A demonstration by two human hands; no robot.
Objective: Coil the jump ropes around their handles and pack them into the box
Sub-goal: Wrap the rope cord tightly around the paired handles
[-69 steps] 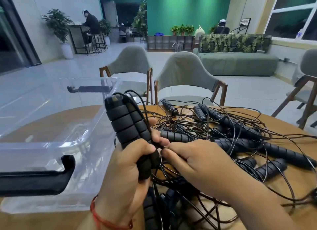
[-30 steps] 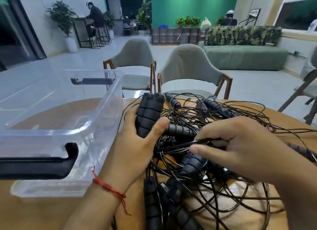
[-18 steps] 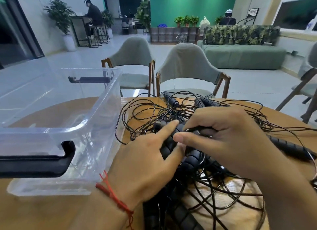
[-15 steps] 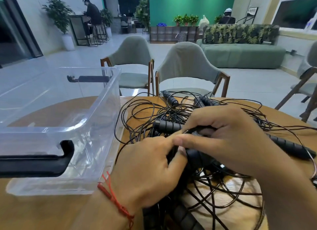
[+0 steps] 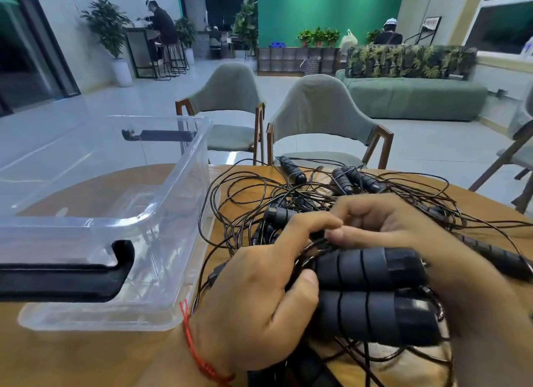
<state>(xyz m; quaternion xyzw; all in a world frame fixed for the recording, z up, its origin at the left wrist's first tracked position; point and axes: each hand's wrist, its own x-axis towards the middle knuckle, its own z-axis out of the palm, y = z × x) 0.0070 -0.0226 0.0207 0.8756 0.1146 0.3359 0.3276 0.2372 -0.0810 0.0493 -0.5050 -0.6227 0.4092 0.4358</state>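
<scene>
Desk [image 5: 72, 358]: round, wood. Carries everything.

Box [image 5: 184, 207]: clear plastic, black latches, open top, left half of desk. No rope seen through its walls. Judged: nothing packed yet.

Ropes [image 5: 253, 190]: one big black tangle on the right half, just beside the box, some loops touching its wall. Thin glossy cord runs every way and crosses itself many times. Several loose handles poke out at the far edge and at the right. None shows a tidy coil. Judged: task near its start, with the whole heap left to sort, wind and pack.

Handles [image 5: 372, 294]: the pair being worked, low over the near side of the heap, lying side by side and pointing right. Thick, dark foam, ribbed into rings. Loose cord loops over them, not wound tight.

Left hand [image 5: 259, 300]: grips the pair at its left end, thumb in the groove between them, fingers over the top.

Right hand [image 5: 398, 228]: fingers curled, thumb against them, seems to pinch a strand of cord [image 5: 310, 249] just above the pair. Contact partly hidden.
</scene>
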